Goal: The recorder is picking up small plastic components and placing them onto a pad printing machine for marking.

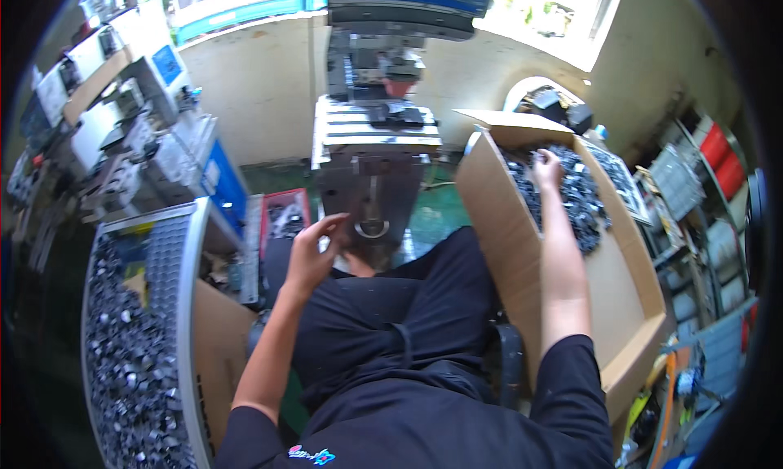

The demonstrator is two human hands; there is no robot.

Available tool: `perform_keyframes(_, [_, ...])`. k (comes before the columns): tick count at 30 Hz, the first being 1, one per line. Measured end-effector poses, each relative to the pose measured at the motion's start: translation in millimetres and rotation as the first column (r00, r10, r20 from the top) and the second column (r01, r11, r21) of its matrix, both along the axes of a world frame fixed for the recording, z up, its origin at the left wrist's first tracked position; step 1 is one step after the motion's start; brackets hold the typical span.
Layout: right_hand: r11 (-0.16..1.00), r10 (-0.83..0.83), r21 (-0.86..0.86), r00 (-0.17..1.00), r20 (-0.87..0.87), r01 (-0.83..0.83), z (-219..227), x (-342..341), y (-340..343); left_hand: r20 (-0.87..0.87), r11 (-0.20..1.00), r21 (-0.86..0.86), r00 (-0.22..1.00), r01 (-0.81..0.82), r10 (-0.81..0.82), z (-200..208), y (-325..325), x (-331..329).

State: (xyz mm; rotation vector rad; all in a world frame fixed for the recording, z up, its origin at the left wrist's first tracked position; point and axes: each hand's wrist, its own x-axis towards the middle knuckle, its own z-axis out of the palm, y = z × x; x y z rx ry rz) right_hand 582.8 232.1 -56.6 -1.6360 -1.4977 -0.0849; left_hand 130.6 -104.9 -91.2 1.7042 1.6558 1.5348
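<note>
My right hand (549, 170) reaches into an open cardboard box (497, 188) on my right, over a heap of small dark parts (577, 198). Its fingers are drawn together at the heap; whatever they hold is too small to make out. Above my left thigh, my left hand (311, 253) is raised with bent fingers, thumb and forefinger apart, and nothing shows between them. In front of me stands a machine with a slotted metal table (375, 152), and a dark block-like fixture (397, 116) sits on top of it.
A large grey-rimmed bin of small dark parts (134, 379) stands at my left. Beyond it are a red tray (285, 212) and a cluttered bench with a blue cabinet (222, 183). At the right, a rack (693, 192) stands past the box.
</note>
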Motion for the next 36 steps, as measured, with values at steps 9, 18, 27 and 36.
perform_keyframes(9, [0.939,0.290,0.019,0.762,-0.580,-0.343,5.6,-5.0,16.5,-0.326,0.921,0.390,0.937,0.009,0.129,128.7,100.1,9.6])
perform_keyframes(18, [0.965,0.261,0.071,0.912,-0.315,-0.252,27.3,-30.5,-0.3,-0.453,0.998,-0.006,0.890,-0.063,0.053,139.2,186.4,8.9])
perform_keyframes(27, [0.792,0.604,0.203,0.788,-0.120,-0.576,90.5,-137.0,-68.0,-0.372,0.998,-0.028,0.926,0.058,-0.065,134.2,195.2,4.1])
perform_keyframes(36, [0.645,0.711,0.262,0.690,0.138,-0.717,99.9,-246.5,-114.1,-0.038,0.996,-0.051,0.997,0.068,-0.070,126.6,205.6,-3.6])
